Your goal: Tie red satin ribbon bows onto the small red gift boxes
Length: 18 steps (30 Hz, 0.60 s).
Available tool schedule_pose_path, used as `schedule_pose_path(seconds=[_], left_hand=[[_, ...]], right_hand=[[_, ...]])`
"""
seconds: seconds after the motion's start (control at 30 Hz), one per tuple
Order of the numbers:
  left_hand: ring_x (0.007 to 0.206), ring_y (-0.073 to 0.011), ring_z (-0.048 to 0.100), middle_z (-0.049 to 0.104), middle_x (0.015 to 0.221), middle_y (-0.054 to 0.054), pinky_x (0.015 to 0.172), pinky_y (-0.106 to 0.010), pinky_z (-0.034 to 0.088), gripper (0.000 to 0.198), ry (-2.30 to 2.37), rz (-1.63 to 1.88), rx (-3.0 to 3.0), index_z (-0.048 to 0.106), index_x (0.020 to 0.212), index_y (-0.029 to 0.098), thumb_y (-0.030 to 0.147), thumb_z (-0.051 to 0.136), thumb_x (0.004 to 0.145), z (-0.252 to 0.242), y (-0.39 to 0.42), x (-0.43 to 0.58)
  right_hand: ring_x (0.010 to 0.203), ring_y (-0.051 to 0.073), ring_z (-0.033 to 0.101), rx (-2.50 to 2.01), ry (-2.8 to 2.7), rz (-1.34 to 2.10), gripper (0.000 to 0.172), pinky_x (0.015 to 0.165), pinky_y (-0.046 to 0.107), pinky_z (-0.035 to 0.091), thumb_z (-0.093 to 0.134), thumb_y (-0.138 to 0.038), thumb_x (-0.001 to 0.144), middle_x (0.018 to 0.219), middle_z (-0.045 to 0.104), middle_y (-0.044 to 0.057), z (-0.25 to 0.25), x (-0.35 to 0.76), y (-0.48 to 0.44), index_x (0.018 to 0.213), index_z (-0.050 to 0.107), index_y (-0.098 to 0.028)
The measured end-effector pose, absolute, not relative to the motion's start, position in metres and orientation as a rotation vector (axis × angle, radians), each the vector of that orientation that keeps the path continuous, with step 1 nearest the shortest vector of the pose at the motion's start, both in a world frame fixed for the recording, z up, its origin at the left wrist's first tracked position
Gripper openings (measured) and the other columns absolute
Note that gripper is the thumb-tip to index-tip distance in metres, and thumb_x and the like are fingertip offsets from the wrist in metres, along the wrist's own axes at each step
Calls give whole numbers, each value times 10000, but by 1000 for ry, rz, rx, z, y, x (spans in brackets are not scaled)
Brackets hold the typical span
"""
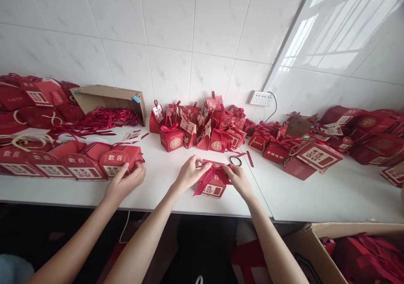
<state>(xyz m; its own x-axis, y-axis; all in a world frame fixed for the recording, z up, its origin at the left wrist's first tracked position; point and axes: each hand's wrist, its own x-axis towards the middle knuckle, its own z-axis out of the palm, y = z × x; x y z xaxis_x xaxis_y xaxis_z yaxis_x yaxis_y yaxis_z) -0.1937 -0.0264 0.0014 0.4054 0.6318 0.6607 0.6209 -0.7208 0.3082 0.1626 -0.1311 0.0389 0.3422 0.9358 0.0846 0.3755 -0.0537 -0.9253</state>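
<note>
A small red gift box (213,190) with a white printed label stands near the table's front edge, between my hands. Dark red ribbon (206,179) lies across its top, with one tail hanging down the left side. My left hand (193,170) pinches the ribbon at the box's upper left. On the other side my right hand (236,178) has thumb and fingers closed on the ribbon at the upper right. Behind the box lie a black ring (235,161) and a flat red strip (250,159).
Another person's hand (128,178) touches a row of red boxes (85,166) at left. A cardboard box (109,91) of ribbons lies behind. More gift boxes (172,139) crowd the wall. A power strip (260,98) sits there; an open carton (315,237) stands below at right.
</note>
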Motion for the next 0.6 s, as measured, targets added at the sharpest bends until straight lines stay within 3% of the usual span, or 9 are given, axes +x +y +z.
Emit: schedule_pose_path(seconds=[0.13,0.47,0.6], left_hand=[[1096,-193,612,647,938,-35,961,-403,522,507,971,1141,2404,576,953,276,493,119,949,-4,-24,-196],[1102,-206,615,654,860,-25,988,-429,505,346,818,1099,1912,554,909,310,536,293,918,-3,-25,-202],[1101,-180,616,662,879,-30,866,-303,572,209,880,975,1300,584,867,285,446,453,887,3,-27,-198]], right_hand=[[537,125,420,-1623,-1172,695,532,504,249,326,440,-710,736,576,467,-6,39,163,-137,617,438,-191],[519,130,371,-1730,-1344,547,499,521,263,313,449,-673,774,533,436,-15,36,157,-168,587,383,-214],[561,129,421,-1535,-1256,795,494,556,260,338,491,-658,767,571,467,-9,30,162,-161,598,408,-201]])
